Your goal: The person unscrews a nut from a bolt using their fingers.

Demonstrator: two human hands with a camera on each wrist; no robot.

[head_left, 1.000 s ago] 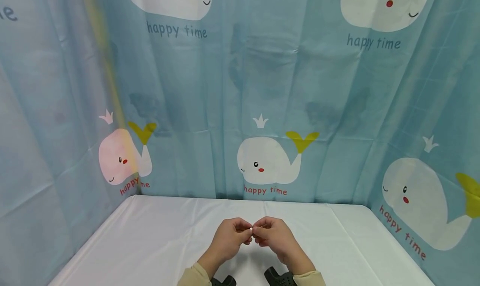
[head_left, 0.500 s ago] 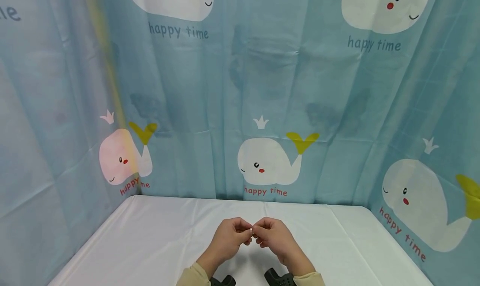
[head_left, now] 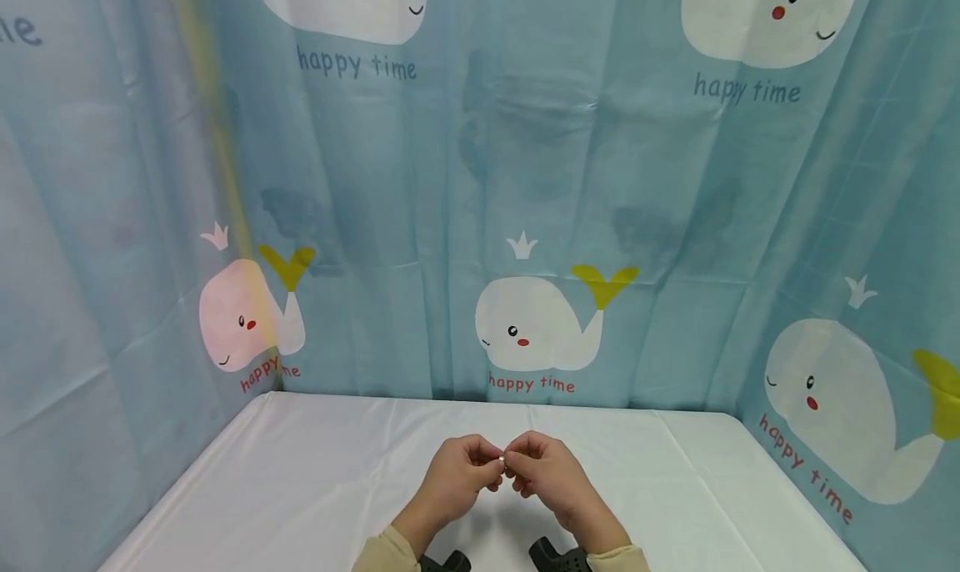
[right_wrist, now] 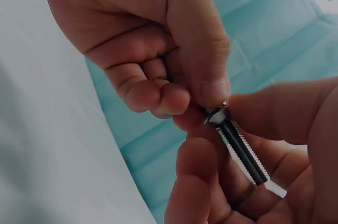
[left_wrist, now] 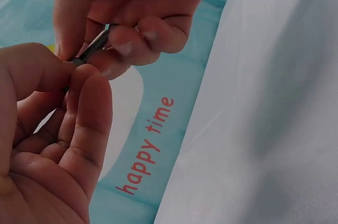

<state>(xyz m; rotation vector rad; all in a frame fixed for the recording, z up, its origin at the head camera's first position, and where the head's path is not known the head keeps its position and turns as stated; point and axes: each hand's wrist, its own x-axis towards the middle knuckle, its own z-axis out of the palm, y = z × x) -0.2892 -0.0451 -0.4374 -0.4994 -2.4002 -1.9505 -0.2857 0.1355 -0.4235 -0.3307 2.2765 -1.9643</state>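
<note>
**A:** Leftmost in the head view?

**B:** The left hand (head_left: 456,477), raised above the white table (head_left: 285,489), fingers curled; its sleeve is cut off by the lower edge. Its fingertips pinch the head end of a dark threaded screw (head_left: 502,459), which shows there only as a pale speck.

**A:** Is the screw clearer elsewhere?

**B:** Yes. In the right wrist view the screw (right_wrist: 238,147) runs obliquely, a bright metal piece at its head under the left thumb; whether that is a nut or a washer cannot be told. In the left wrist view the screw (left_wrist: 95,47) is mostly covered, only a short length of thread showing between the hands.

**A:** And to the right?

**B:** The right hand (head_left: 550,474) meets the left at mid-table, fingers closed round the shaft; the far tip lies hidden among them. Behind stands the whale-print curtain (head_left: 675,222).
</note>
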